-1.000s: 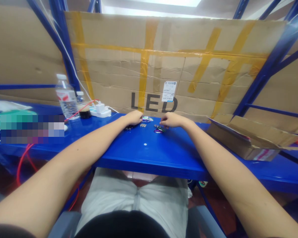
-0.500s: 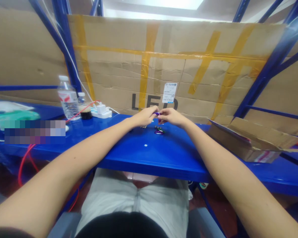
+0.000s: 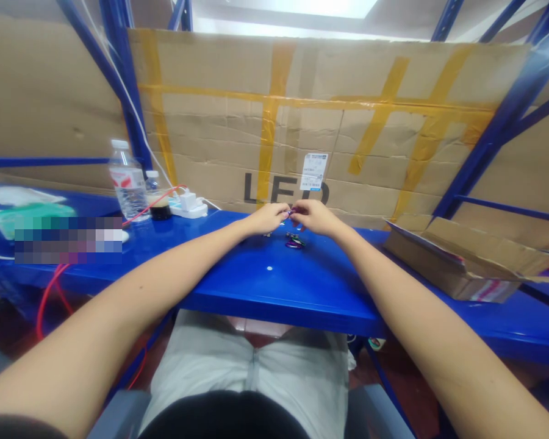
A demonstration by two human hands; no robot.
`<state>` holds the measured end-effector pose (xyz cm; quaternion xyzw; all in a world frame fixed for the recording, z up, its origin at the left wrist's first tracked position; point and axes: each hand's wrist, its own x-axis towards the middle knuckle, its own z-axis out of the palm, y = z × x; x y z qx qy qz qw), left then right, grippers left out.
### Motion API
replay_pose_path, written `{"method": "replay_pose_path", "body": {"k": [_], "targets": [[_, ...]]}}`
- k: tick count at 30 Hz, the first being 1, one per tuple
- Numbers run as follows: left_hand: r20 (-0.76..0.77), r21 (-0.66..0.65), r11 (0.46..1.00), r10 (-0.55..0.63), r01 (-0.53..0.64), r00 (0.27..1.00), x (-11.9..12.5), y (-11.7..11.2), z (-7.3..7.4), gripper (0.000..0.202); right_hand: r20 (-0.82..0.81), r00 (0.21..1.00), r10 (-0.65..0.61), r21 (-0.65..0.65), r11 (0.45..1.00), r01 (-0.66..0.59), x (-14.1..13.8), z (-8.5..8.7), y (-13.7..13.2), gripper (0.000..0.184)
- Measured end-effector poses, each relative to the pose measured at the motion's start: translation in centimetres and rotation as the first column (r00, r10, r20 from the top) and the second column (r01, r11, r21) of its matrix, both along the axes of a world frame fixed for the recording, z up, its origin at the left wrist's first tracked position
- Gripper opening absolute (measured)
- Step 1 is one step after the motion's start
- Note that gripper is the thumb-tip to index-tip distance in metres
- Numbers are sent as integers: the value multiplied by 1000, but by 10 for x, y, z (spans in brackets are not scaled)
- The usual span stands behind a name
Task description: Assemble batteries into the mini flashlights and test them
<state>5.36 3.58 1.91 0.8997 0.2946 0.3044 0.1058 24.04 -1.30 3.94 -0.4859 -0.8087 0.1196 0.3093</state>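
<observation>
Both my arms reach forward over a blue metal table. My left hand and my right hand meet just above the table, fingers pinched together on a small purple metal piece held between them. Below the hands lie several small colourful metal pieces, one of them purple, and a few tiny round parts partly hidden under my left hand. What kind of pieces they are is too small to tell.
A taped cardboard sheet marked LED stands behind the table. At the left are a water bottle, a dark small bottle, a white power strip and a red cable. An open cardboard box lies at the right.
Both hands left the table surface, where they were among the small pieces, and came together slightly raised, now pinching a purple piece between them.
</observation>
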Motion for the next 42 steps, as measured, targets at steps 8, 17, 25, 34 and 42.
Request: {"method": "replay_pose_path", "body": {"k": [8, 17, 25, 34, 42], "targets": [[245, -444, 887, -17, 128, 969, 3, -5, 4, 21, 19, 1000, 3, 133, 991, -5, 2, -4, 5, 10], [426, -767, 518, -30, 379, 904, -6, -7, 10, 18, 50, 999, -9, 288, 958, -6, 3, -3, 8, 17], [428, -819, 390, -75, 421, 901, -11, -8, 15, 19, 46, 999, -4, 356, 934, -12, 2, -2, 8, 21], [342, -444, 877, -26, 186, 939, -4, 0, 1, 16, 79, 993, -84, 319, 946, 54, 4, -2, 6, 16], [356, -372, 908, -55, 196, 933, -1, 4, 0, 22, 71, 996, -58, 335, 942, 31, 4, -4, 9, 17]]}}
